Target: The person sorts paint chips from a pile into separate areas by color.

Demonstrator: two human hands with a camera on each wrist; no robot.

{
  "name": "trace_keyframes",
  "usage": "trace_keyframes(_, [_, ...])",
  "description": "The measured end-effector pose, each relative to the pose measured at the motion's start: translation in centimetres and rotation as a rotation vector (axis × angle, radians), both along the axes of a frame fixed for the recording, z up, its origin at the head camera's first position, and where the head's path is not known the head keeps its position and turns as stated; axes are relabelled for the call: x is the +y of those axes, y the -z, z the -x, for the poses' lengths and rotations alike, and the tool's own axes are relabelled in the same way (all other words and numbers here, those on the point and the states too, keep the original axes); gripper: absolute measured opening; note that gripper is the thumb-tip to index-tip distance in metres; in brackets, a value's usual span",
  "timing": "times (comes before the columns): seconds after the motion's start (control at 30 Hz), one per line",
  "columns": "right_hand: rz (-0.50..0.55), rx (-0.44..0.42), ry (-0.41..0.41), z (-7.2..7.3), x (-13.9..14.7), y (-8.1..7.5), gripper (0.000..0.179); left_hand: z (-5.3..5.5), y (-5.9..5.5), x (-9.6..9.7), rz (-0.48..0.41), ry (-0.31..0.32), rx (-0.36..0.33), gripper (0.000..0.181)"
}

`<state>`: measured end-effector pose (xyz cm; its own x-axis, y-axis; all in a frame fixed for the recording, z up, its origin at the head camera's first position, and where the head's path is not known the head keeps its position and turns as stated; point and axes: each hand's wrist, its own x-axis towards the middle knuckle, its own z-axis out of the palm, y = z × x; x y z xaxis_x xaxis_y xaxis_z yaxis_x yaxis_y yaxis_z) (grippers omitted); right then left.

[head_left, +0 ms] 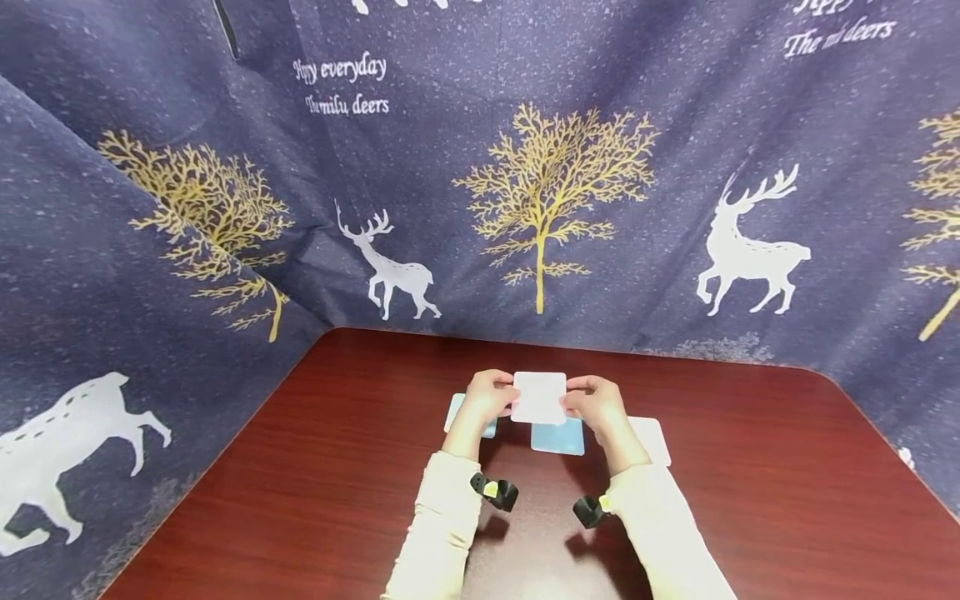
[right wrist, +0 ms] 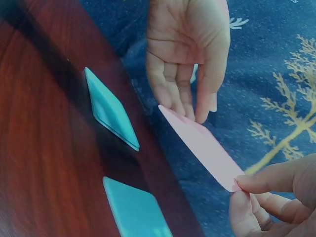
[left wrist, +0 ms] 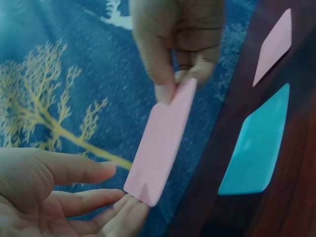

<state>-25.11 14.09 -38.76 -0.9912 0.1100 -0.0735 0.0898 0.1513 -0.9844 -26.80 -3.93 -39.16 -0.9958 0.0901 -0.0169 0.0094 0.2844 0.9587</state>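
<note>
A pale pink square card (head_left: 539,397) with rounded corners is held up above the table, between both hands. My right hand (head_left: 597,404) pinches one edge, its thumb (right wrist: 264,181) on the card's face. At the opposite edge my left hand (head_left: 487,395) touches the card with fairly straight fingers. In the left wrist view, the left thumb (left wrist: 94,167) stands apart from the card. On the table below lies a light blue card (head_left: 558,437). More blue lies under the left forearm, where a card (right wrist: 111,109) shows a doubled edge in the right wrist view.
Beside the right forearm another pale pink card (head_left: 651,440) lies on the dark red wooden table (head_left: 337,467). Blue cloth (head_left: 480,167) printed with trees and deer hangs along the table's back and left edges. Black straps (head_left: 495,492) with cameras sit on both wrists.
</note>
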Motion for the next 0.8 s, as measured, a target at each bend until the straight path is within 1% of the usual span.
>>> trace_keyframes(0.07, [-0.024,0.007,0.002,0.0,0.7,-0.4,0.032,-0.1,-0.1,0.7,-0.021,0.014,-0.001,0.032])
trace_keyframes(0.1, [-0.040,0.010,0.005,0.0,1.2,-0.5,0.033,-0.3,-0.3,1.2,-0.021,0.011,-0.020,0.034])
trace_keyframes(0.2, [-0.095,0.009,0.025,-0.1,2.4,-0.9,0.032,-0.5,-0.5,2.4,-0.020,0.020,0.012,0.033])
trace_keyframes(0.33, [-0.197,0.002,0.066,-0.4,3.8,-1.3,0.031,-0.9,-0.8,4.1,0.015,0.023,0.064,0.031])
trace_keyframes(0.43, [-0.266,0.003,0.102,-0.6,4.9,-1.4,0.031,-1.2,-1.0,5.3,0.024,0.047,0.087,0.030])
trace_keyframes(0.53, [-0.298,0.002,0.122,-0.9,6.0,-1.5,0.031,-1.3,-1.0,6.3,0.067,0.073,0.124,0.029])
trace_keyframes(0.67, [-0.340,-0.004,0.134,-1.3,7.3,-1.6,0.033,-1.4,-0.6,7.6,0.153,0.100,0.172,0.026])
trace_keyframes(0.8, [-0.394,-0.021,0.145,-1.6,8.5,-1.6,0.036,-1.8,-0.4,8.9,0.189,0.124,0.175,0.025])
